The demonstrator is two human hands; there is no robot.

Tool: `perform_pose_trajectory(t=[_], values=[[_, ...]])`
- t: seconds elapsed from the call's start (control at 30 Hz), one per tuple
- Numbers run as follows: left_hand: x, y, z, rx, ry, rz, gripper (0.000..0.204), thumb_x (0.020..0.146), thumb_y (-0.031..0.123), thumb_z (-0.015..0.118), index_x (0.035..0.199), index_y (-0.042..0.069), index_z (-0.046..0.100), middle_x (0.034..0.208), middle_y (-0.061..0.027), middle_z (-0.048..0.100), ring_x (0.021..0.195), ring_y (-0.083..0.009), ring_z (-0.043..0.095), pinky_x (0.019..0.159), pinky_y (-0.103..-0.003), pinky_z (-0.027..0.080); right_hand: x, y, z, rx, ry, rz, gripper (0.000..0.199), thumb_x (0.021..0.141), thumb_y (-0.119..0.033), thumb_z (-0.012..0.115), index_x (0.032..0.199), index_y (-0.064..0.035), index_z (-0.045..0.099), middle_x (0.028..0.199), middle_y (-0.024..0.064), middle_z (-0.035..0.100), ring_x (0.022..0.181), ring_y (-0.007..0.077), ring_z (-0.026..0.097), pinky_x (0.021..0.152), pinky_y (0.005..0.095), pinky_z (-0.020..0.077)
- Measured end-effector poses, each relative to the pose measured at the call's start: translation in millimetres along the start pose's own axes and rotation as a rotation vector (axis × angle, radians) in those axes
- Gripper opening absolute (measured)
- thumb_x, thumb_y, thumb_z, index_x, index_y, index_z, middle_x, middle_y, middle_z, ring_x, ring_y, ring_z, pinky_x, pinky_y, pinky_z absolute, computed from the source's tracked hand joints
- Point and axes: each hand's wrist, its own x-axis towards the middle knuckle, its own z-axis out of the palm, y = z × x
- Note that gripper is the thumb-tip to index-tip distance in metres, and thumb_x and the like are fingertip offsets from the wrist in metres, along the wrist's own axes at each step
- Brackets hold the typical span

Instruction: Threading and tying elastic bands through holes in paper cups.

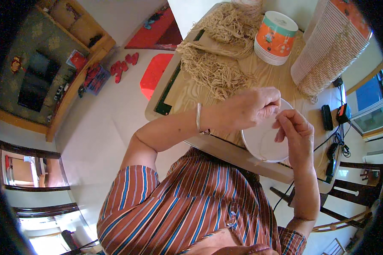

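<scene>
A white paper bucket [259,140] sits at the table's near edge, its open mouth facing me. Inside it a thin pale string [263,138] curves from a small knot at the near rim up toward my fingers. My left hand [261,108], with a bracelet on its wrist, is closed over the bucket's far left rim. Close by on the right, my right hand [295,127] pinches with thumb and forefinger above the bucket's opening. The string seems to be between the fingers of both hands, but its end is hidden there. Tan loose twine [217,72] lies beyond my left hand.
A printed orange and green bucket stack [276,38] stands upside down at the back. Right of it leans a tall bucket stack [332,46] with twine loops hanging along it. Black adapters and cables [338,131] lie at the table's right edge. A red stool [156,74] is left of the table.
</scene>
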Motion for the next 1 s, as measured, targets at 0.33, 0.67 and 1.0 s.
perform_pose_trajectory(t=[0.33,0.67,1.0], values=[[5,-9,-8,-0.011,-0.066,-0.087,0.015,0.089,0.015,0.061,0.089,0.001,0.058,0.079,-0.0128,0.058,0.073,-0.0239,0.058,0.066,-0.036,0.046,2,10,-3,-0.567,0.131,-0.219,0.024,0.088,-0.008,0.065,0.111,-0.0062,0.057,0.078,0.0049,0.058,0.058,0.0088,0.054,0.053,0.0255,0.046],[4,-7,-6,0.088,-0.017,-0.027,0.016,0.088,0.015,0.062,0.087,0.0,0.058,0.078,-0.0142,0.058,0.071,-0.0276,0.059,0.065,-0.037,0.047,-4,-8,0,-0.375,0.154,-0.233,0.042,0.081,-0.001,0.068,0.12,-0.0087,0.052,0.114,0.0072,0.06,0.052,0.0097,0.054,0.044,0.0257,0.0459],[2,-6,-2,0.04,-0.007,-0.048,0.013,0.088,0.014,0.062,0.085,0.002,0.057,0.078,-0.0131,0.059,0.07,-0.0289,0.059,0.065,-0.038,0.047,9,1,11,-0.028,-0.002,0.008,0.034,0.087,0.001,0.061,0.117,-0.0059,0.046,0.078,0.0073,0.064,0.054,0.0121,0.057,0.045,0.0244,0.0467]])
